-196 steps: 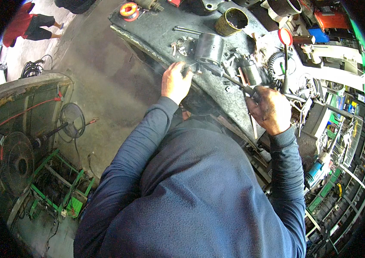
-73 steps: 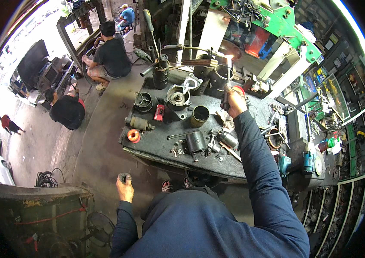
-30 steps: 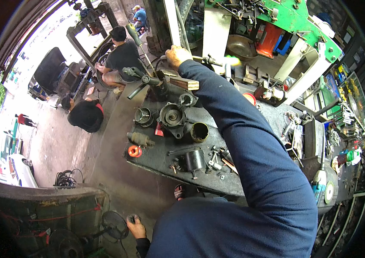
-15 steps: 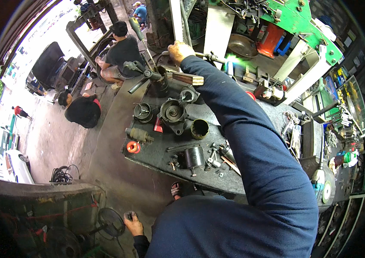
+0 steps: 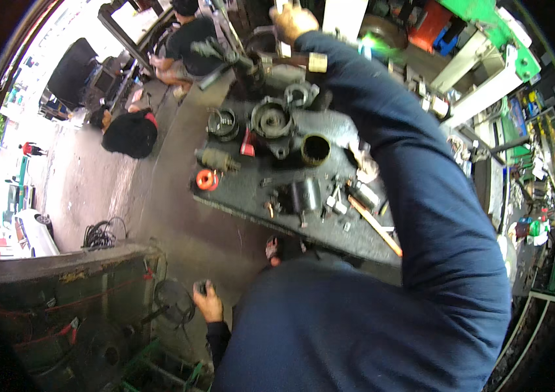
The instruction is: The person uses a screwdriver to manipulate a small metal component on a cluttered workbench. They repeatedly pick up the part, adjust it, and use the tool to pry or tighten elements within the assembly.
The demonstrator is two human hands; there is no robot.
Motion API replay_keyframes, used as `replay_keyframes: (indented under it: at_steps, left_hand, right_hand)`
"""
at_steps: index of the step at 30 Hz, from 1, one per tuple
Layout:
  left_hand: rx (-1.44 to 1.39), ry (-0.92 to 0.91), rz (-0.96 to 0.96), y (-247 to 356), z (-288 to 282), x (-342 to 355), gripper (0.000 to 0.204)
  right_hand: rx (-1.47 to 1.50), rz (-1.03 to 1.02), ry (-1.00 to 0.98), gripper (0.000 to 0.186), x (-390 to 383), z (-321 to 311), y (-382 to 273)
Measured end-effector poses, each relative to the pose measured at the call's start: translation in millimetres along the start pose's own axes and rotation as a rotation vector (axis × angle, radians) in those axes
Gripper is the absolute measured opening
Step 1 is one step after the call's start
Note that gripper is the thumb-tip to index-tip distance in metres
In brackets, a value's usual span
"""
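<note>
My right arm, in a dark blue sleeve, reaches across the workbench. At its far end my right hand is closed at the top of the view, around what looks like a thin metal tube; blur hides the detail. A bright green glow shows to the right of that hand. A wooden block lies below the wrist. My left hand hangs low beside my body, away from the bench, fingers curled around something small and dark that I cannot make out.
A round metal housing, an open cylinder, a black cylinder, an orange ring and small loose parts lie on the bench. Two people sit or crouch at the left. A green machine frame stands far right.
The view has tilted, so the bench and both hands appear higher. My right hand is now close to the top edge and blurred. The bench parts look the same.
</note>
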State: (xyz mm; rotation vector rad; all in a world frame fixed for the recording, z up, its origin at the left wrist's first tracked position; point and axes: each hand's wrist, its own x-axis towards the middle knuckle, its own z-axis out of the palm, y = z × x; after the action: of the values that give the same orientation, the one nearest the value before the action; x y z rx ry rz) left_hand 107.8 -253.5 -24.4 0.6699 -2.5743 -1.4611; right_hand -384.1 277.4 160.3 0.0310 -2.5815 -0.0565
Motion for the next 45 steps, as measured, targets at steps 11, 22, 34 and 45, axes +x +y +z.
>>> replay_keyframes:
  at_steps: [11, 22, 34, 45]
  left_hand:
    - [-0.009, -0.391, 0.237, 55.5, 65.5, 58.1, 0.015]
    - [0.03, -0.857, 0.328, 185.4, 134.9, 107.8, 0.024]
    - [0.106, -0.978, 0.051, 246.3, 246.7, 44.4, 0.057]
    - [0.222, -0.882, 0.067, 230.3, 277.2, 35.8, 0.064]
  right_hand:
    - [0.223, 0.044, 0.371, 0.03, -197.7, -204.7, 45.2]
    - [0.82, 1.399, -0.184, 0.025, -642.7, -202.3, -124.8]
    - [1.599, 2.545, 0.961, 0.08, -621.6, -172.8, -104.9]
    - [1.636, 2.162, 0.141, 0.037, -679.5, -209.5, -109.4]
